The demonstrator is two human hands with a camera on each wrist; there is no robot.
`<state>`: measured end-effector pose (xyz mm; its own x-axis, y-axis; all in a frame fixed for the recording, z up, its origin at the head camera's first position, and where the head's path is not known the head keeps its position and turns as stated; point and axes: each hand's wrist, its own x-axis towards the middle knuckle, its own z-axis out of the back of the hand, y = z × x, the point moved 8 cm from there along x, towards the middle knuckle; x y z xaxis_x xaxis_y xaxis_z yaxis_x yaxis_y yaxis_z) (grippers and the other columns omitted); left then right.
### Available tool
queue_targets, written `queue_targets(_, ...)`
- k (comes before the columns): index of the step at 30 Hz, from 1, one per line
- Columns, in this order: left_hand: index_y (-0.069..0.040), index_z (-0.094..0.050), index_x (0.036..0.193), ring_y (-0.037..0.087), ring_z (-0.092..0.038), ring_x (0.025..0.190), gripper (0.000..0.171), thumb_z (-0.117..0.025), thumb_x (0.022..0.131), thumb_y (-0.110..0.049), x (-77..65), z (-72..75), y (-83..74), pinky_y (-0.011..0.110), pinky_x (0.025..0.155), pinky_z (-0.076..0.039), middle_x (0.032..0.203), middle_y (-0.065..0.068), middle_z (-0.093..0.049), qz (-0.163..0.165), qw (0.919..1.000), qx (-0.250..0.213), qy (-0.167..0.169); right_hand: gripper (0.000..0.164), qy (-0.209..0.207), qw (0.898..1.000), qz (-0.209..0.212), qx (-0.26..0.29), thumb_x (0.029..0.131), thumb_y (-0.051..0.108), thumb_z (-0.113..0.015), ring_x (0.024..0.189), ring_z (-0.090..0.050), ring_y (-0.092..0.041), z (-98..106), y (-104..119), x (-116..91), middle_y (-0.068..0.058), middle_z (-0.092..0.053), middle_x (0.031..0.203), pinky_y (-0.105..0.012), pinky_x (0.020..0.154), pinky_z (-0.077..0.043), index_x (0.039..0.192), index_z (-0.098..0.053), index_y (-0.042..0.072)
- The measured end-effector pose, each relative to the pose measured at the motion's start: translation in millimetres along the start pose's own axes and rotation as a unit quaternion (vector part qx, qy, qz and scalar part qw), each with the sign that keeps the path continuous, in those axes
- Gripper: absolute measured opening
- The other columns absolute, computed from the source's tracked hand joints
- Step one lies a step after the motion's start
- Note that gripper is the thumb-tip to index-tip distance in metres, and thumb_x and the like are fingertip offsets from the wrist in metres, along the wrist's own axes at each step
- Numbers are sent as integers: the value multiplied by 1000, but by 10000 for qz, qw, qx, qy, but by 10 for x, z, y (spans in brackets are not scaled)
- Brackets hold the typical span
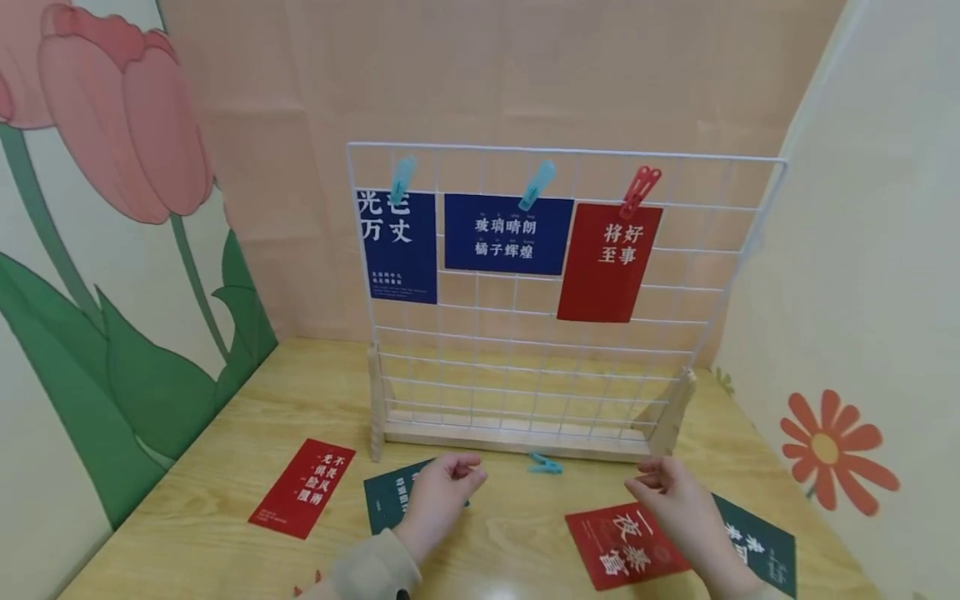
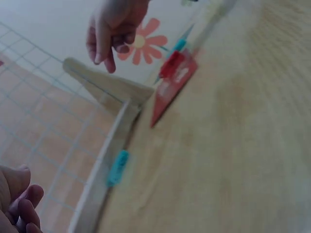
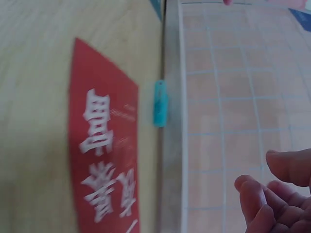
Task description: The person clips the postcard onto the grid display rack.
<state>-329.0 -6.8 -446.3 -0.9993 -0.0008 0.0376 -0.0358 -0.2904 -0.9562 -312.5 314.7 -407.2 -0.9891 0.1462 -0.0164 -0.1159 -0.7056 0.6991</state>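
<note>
My left hand [image 1: 442, 496] hovers over a dark green card [image 1: 384, 492], partly covering it, its fingers loosely curled around nothing. On the other side my right hand [image 1: 678, 504], also holding nothing, hangs above a red card [image 1: 618, 546] with white characters. A second dark green card [image 1: 772, 546] lies partly behind the right forearm. Between the hands, a teal clip [image 1: 545, 464] rests on the table by the rack's base; it shows also in the right wrist view [image 3: 160, 104]. The white wire rack [image 1: 540, 346] stands upright beyond both hands.
Clipped on the rack hang two blue cards [image 1: 401, 267] [image 1: 502, 260] under teal clips [image 1: 403, 177] [image 1: 537, 183], and a red card [image 1: 607, 283] under a red clip [image 1: 641, 190]. Another red card [image 1: 300, 492] lies at left on the wooden table [image 1: 225, 500].
</note>
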Motion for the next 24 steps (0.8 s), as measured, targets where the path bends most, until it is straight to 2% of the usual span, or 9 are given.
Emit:
queue_targets(4,-7,-68,106,14,-56,80,25,-73,85,-18,-29,-166,129,31,69,-47,86,-2,-62,-4,9999,70,138,55,160,9987,-393,-281,89,38,-68,88,-61,-22,9,-244,6,-11,-66,101,-44,73,-51,121,-52,-3)
queue_targets(9,-7,-68,104,14,-55,79,24,-74,83,-17,-45,-318,243,31,68,-46,85,-3,-62,19,9995,-5,303,51,201,9957,-555,-720,87,32,-71,83,-59,-21,61,-485,19,-11,-64,96,-40,69,-52,117,-53,-6)
queue_targets(13,-8,-68,102,13,-55,78,24,-76,81,-17,-60,-409,309,29,68,-47,84,-3,-62,83,9992,-11,381,51,266,9945,-660,-765,86,32,-71,76,-57,-19,120,-670,-9,-8,-62,90,-36,64,-50,114,-55,-7)
queue_targets(19,-9,-68,103,11,-56,78,26,-76,80,-18,-91,-577,316,28,69,-49,85,-4,-61,35,9979,14,653,57,197,9946,-741,-706,86,33,-72,70,-57,-18,317,-983,-62,-8,-61,86,-33,59,-47,116,-52,-10)
queue_targets(24,-9,-66,106,10,-57,79,30,-76,80,-19,-96,-722,276,29,72,-50,87,-5,-61,-123,9960,79,879,60,105,9934,-813,-808,82,29,-76,76,-56,-24,558,-1319,-14,-15,-60,88,-36,63,-46,114,-50,-15)
